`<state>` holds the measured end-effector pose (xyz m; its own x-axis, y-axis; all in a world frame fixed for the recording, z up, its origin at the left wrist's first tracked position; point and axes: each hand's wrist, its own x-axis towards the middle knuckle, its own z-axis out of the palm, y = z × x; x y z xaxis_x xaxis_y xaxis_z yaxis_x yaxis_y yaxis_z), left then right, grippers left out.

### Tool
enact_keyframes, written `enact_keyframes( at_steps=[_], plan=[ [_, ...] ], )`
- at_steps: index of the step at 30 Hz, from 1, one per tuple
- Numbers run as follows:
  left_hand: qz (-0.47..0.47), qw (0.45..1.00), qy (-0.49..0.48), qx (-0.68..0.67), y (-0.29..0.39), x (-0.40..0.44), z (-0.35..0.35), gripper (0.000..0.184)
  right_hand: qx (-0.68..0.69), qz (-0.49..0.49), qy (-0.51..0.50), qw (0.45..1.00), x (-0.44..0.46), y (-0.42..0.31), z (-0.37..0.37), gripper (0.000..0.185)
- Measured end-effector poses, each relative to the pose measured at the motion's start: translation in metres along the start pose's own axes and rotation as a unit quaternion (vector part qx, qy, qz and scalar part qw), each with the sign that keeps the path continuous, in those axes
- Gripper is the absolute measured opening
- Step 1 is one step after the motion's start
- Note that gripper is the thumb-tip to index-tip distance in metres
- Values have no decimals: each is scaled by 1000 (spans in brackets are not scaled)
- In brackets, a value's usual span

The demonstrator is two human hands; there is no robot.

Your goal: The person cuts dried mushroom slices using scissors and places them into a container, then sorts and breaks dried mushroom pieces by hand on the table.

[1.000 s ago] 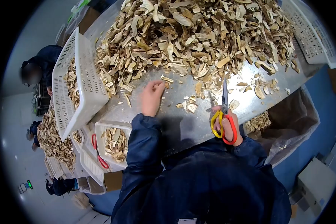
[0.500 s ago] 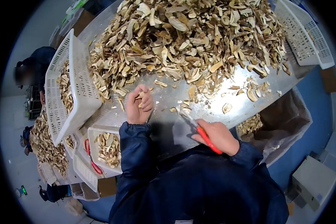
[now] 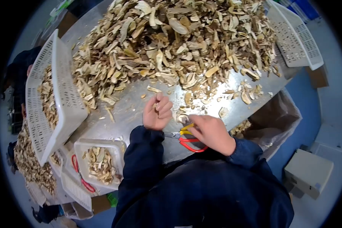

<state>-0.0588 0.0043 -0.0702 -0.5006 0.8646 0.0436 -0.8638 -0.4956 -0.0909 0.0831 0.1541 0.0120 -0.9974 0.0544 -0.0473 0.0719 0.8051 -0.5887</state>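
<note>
My left hand (image 3: 157,113) is curled above the metal table, its fingers closed on a small pale piece of sliced mushroom (image 3: 155,106) that is mostly hidden. To its right, my right hand (image 3: 213,133) has the scissors (image 3: 187,140) at its thumb and palm. They have red and yellow handles, and the blades point left toward my left wrist. The fingertips of that hand reach down to a pale mushroom slice (image 3: 182,118) on the table; whether they pinch it I cannot tell. Beyond both hands rises a large heap of dried mushroom slices (image 3: 171,45).
A white perforated basket (image 3: 70,87) with slices stands at the left, another basket (image 3: 292,41) at the far right. Near my left sleeve are a white tray (image 3: 79,144) of slices and red-handled scissors (image 3: 79,173). A lined bin (image 3: 281,117) sits below the right edge.
My right hand has shifted left, and the scissors have swung so their blades point left. My left hand has moved right, toward the scissors. The camera view has shifted too.
</note>
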Motion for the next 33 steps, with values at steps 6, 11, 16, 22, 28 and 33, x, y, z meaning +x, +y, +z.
enact_keyframes(
  at_steps=[6, 11, 16, 22, 28, 33],
  plan=[
    [16, 998, 64, -4, 6, -6, -1, 15, -154, 98, 73, 980, 62, 12, 23, 36],
    [53, 981, 155, 106, 2, -7, -13, 33, -208, 122, 76, 968, 77, 17, 30, 29],
    [35, 977, 155, 141, 0, -1, 7, 41, 45, 149, 69, 985, 74, 8, 0, 24],
    [15, 981, 153, 119, 2, -3, -1, 29, -80, 185, 178, 963, 106, 41, -9, 36],
    [-6, 974, 102, 201, 5, -7, -4, 20, 44, 179, 165, 969, 111, 62, 12, 34],
    [43, 932, 174, 315, -1, -4, 14, 18, 528, 260, 85, 804, 84, 19, -5, 12]
  ],
)
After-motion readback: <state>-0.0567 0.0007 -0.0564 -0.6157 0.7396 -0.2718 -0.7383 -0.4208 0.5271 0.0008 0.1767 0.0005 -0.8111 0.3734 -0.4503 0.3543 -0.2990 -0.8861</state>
